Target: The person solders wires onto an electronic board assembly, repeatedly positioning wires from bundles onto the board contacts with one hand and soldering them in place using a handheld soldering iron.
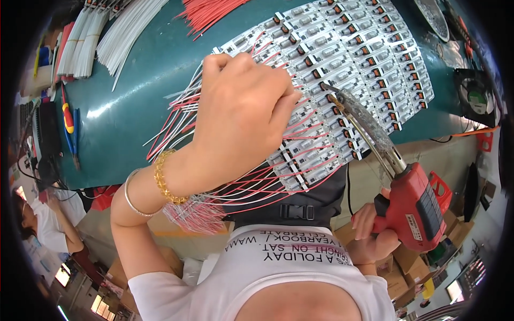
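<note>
Foremost, my right hand (369,232) is closed around the red soldering gun (415,211), whose long axis slants forward and leftward, its tip above the circuit boards (342,69). Farther forward, my left hand (243,107) curls over them among red and white wires (196,215); its fingertips are hidden, so I cannot tell what it pinches. Beyond, a metal dish (444,37) holds indistinct grey contents.

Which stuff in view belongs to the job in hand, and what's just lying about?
In the job:
red soldering gun, gripped by the right hand
panel of small boards
red and white wires, running beneath the left hand
red wire pile and white wire pile, probably stock

Apparently just lying about:
red-and-yellow screwdriver
blue-handled tool
</note>
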Motion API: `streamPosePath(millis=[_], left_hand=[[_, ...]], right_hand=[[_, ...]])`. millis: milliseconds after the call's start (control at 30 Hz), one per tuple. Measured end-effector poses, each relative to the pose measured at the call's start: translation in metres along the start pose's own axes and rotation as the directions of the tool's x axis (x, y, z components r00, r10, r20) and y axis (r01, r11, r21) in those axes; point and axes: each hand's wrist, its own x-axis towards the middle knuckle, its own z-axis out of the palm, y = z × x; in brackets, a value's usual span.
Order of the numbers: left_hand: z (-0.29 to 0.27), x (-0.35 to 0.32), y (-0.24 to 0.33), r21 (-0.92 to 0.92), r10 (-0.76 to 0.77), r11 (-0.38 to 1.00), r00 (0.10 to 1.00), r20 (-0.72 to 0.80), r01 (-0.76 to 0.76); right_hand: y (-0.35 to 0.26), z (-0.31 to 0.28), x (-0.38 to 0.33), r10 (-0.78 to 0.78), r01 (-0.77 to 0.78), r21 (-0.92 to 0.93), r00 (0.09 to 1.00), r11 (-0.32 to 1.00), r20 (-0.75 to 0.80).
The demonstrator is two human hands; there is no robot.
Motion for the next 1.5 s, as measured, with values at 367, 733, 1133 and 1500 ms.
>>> streamPosePath(millis=[367, 733, 1133, 1500], left_hand=[[0.009, -0.001, -0.003, -0.061, 0.021, 0.998, 0.999, -0.050, -0.024], [0.011, -0.002, -0.003, -0.055, 0.028, 0.998, 0.996, -0.080, -0.032], [0.011, -0.003, -0.002, -0.032, 0.024, 0.999, 0.995, -0.099, -0.027], [0.010, -0.002, -0.002, -0.023, 0.034, 0.999, 0.995, -0.097, -0.036]], right_hand=[[0.004, -0.005, 0.003, -0.034, 0.038, -0.140, 0.999, 0.989, 0.031], [0.007, -0.001, -0.001, -0.112, 0.109, -0.064, 0.993, 0.992, -0.042], [0.009, 0.001, 0.000, -0.140, 0.138, -0.083, 0.990, 0.987, -0.023], [0.022, -0.010, -0.004, -0.196, 0.184, -0.183, 0.980, 0.966, -0.047]])
